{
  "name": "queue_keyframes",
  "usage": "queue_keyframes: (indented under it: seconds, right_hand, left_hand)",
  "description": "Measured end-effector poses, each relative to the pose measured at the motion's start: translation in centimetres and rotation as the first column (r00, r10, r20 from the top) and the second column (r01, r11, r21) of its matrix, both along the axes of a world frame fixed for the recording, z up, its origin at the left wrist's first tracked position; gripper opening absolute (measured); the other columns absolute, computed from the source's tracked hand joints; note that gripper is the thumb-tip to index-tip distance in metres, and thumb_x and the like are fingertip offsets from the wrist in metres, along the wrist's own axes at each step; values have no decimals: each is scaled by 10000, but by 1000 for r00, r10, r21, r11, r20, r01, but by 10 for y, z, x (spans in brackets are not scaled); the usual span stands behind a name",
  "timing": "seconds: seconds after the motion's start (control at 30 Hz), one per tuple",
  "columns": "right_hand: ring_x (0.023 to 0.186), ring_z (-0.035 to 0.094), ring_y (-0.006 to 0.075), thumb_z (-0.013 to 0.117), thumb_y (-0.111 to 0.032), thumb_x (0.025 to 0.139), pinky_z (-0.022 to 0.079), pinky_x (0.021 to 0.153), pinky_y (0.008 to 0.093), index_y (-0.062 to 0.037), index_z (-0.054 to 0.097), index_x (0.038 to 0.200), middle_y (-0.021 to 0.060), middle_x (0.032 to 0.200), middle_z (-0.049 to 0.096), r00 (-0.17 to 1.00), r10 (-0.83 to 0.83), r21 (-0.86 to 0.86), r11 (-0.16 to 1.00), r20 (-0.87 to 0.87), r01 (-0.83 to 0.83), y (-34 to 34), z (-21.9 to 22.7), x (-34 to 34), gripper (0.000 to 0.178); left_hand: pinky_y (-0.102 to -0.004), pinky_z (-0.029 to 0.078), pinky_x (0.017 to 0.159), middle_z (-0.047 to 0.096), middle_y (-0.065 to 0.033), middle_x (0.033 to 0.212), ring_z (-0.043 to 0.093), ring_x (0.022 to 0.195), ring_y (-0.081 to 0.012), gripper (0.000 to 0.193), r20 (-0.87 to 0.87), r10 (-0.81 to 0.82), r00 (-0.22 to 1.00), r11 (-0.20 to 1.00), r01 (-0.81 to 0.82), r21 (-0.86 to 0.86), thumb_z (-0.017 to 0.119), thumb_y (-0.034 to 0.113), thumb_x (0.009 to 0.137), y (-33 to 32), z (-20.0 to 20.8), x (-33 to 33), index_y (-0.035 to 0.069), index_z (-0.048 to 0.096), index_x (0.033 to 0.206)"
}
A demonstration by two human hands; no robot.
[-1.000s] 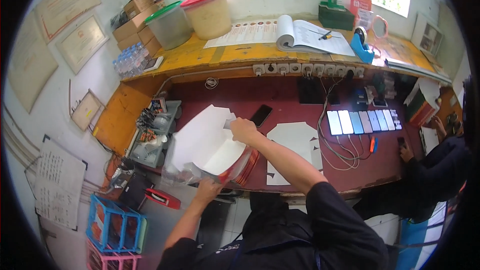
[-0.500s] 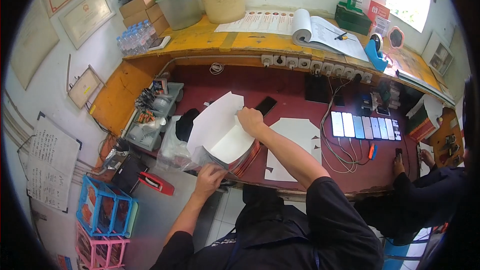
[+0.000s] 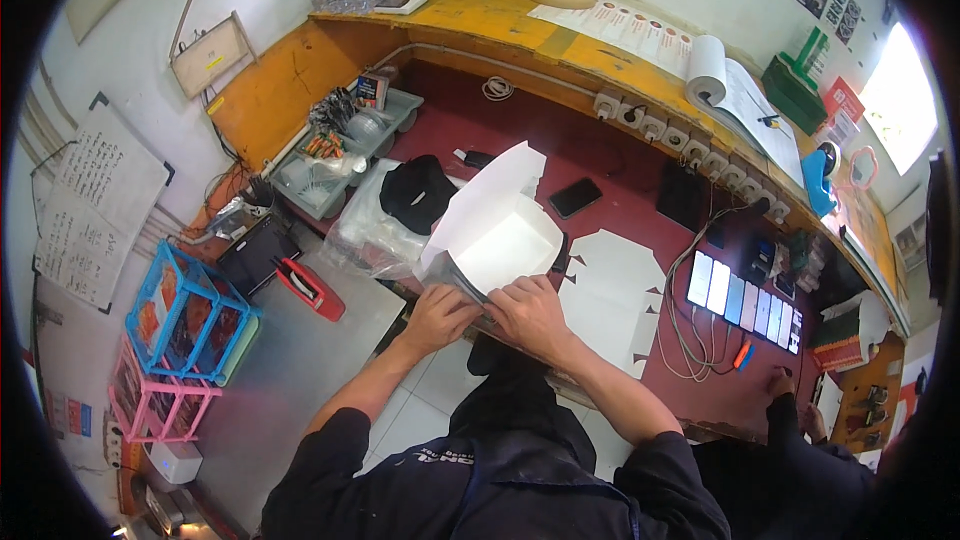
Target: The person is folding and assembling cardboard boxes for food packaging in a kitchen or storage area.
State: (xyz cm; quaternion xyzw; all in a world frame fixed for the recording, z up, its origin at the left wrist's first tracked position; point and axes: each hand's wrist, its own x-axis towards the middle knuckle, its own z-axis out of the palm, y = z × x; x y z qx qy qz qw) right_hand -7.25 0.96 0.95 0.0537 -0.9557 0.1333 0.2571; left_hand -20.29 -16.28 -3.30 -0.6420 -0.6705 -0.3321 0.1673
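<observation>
A white-lined cardboard box point(image 3: 510, 245) with its lid flap raised stands near the front edge of the dark red desk point(image 3: 590, 165). Both hands grip its near rim, where a dark outer face shows. My left hand point(image 3: 442, 318) is closed on the near left part of the rim. Close beside it, my right hand point(image 3: 528, 314) pinches the same edge further right; the fingertips are partly hidden. To the right lies a flat white cardboard blank point(image 3: 608, 295) with notched edges. A black phone point(image 3: 575, 197) rests behind the box.
Left of the box are a plastic bag point(image 3: 365, 240), a black cap point(image 3: 418, 193) and a grey tray point(image 3: 305, 190) of small items. Several lit phones point(image 3: 742, 298) with cables lie right. A co-worker's hand point(image 3: 780, 383) is at the far right. A red stapler point(image 3: 308, 290) sits left.
My right hand has come from the box's far right side to its near rim, beside my left hand. The head view has shifted and turned.
</observation>
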Motion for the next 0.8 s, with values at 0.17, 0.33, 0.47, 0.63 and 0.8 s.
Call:
queue_keyframes:
  seconds: [0.17,0.33,0.47,0.63,0.8]
  right_hand:
    - [785,643,270,687,-241,862,467,768,392,-93,631,844,70,730,656,997,-41,62,997,71,37,-3,-8,9,160]
    - [663,679,367,678,-339,890,526,618,444,-43,610,911,159,730,691,940,-151,-183,959,307,214,-14,19,-6,305]
    - [626,673,402,647,-302,914,534,569,489,-31,588,968,185,672,670,949,-257,-279,912,180,300,-37,11,-42,283]
    - [597,668,403,613,-189,916,535,530,483,-48,575,963,174,689,678,926,-345,-305,875,152,376,-49,-5,-40,154]
    - [692,679,430,575,-239,923,548,611,500,-64,646,940,206,758,686,863,-257,-109,936,434,334,-55,-12,-45,190]
  left_hand:
    - [-389,452,833,630,-40,956,587,924,-239,308,-16,2,1000,996,-1,86,767,79,763,-4,-19,7,73,695,1063]
    - [-352,464,961,665,-174,1079,635,1060,-252,532,674,247,696,764,-568,306,681,81,910,8,-39,1,-75,457,1367]
    - [-299,527,807,722,-175,1010,697,915,-182,258,805,191,561,860,-491,138,616,53,950,15,-52,12,-37,635,1191]
    - [-309,539,742,729,-190,951,719,876,-181,207,794,277,541,799,-589,122,593,50,964,17,-41,31,-21,664,1145]
    - [-324,540,766,737,-182,978,718,894,-195,209,806,202,557,819,-547,173,604,46,956,23,-50,36,-38,663,1138]
